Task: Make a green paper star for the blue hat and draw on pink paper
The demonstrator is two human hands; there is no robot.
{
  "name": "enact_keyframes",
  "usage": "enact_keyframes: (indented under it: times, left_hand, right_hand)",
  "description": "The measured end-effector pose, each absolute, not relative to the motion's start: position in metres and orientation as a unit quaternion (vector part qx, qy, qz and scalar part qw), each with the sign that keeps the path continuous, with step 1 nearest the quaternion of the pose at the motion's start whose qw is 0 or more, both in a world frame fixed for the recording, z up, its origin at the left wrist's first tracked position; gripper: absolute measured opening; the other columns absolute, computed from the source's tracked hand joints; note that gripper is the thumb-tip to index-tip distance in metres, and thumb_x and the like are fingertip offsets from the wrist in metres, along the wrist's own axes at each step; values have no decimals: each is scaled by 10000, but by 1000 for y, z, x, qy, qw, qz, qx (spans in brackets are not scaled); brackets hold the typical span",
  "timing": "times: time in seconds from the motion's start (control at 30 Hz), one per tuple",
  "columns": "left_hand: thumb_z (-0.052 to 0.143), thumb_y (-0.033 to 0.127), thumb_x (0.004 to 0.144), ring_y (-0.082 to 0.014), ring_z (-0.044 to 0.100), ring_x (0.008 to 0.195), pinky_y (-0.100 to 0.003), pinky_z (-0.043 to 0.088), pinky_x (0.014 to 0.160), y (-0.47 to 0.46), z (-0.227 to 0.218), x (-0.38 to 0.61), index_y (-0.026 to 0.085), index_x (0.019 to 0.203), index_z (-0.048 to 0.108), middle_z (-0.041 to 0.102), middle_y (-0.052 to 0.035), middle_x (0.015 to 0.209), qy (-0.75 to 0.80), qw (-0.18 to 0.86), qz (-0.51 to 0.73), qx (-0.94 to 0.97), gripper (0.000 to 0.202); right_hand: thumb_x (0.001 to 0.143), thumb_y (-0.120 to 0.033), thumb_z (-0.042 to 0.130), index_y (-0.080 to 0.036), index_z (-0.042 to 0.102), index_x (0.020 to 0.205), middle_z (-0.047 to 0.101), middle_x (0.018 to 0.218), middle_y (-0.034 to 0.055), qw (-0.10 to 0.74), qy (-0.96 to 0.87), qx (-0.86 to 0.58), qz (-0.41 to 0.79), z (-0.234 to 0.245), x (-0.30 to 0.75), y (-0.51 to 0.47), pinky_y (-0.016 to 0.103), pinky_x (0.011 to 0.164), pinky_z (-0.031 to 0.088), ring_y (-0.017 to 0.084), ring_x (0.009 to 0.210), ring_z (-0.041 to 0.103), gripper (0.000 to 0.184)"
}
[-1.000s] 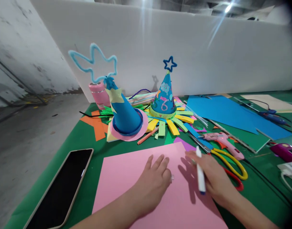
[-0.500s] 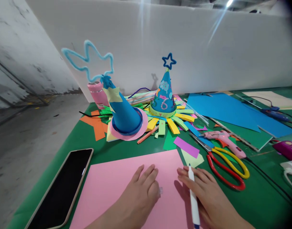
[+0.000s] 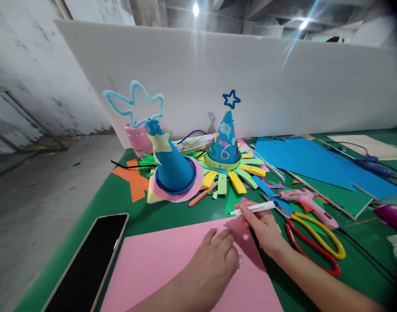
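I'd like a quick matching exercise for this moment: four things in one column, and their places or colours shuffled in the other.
1. Marker
2. Phone
3. Scissors
4. Glue gun

A. Red and yellow handles
B. Left of the pink paper
C. Pink body
D. In the right hand

Pairs: 1-D, 2-B, 3-A, 4-C

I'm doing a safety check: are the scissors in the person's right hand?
No, the right hand holds a white marker, while the scissors lie to its right.
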State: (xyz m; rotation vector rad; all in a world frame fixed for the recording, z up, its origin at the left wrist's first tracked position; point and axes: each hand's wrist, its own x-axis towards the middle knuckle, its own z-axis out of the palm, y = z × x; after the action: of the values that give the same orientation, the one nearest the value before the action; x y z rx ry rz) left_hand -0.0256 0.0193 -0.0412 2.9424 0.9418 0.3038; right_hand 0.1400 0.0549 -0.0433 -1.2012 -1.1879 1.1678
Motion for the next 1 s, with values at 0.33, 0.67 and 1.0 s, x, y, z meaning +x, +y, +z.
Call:
enact_keyframes:
  times: [0.33, 0.67, 1.0]
  left_hand:
    - [371, 187, 859, -249, 431, 1130, -431, 290, 953, 18, -48, -27, 130, 1007, 522, 565, -102, 1140, 302, -16, 101, 948, 219]
    - [389, 177, 848, -252, 430, 1136, -444, 291, 954, 17, -50, -28, 127, 997, 518, 562, -111, 1139, 305, -6, 100, 947, 204]
    - [402, 161, 833, -229, 511, 1017, -435, 357, 923, 16, -42, -32, 120, 932, 518, 606, -111, 1007, 294, 27, 149, 944, 157]
  right_hand:
    - [814, -370, 498, -196, 483, 751, 369, 520, -65, 491, -519, -497, 492, -50, 140, 54, 183, 397, 305, 79, 452, 335, 185]
    - [843, -354, 452, -195, 479, 763, 375, 548, -54, 463, -541, -478, 514, -53, 142, 55, 198, 402, 294, 78, 450, 343, 181]
    - [840, -353, 453, -205, 466, 756, 344, 549, -56, 477, -549, -499, 471, -56, 144, 52, 173, 376, 349, 83, 456, 326, 171]
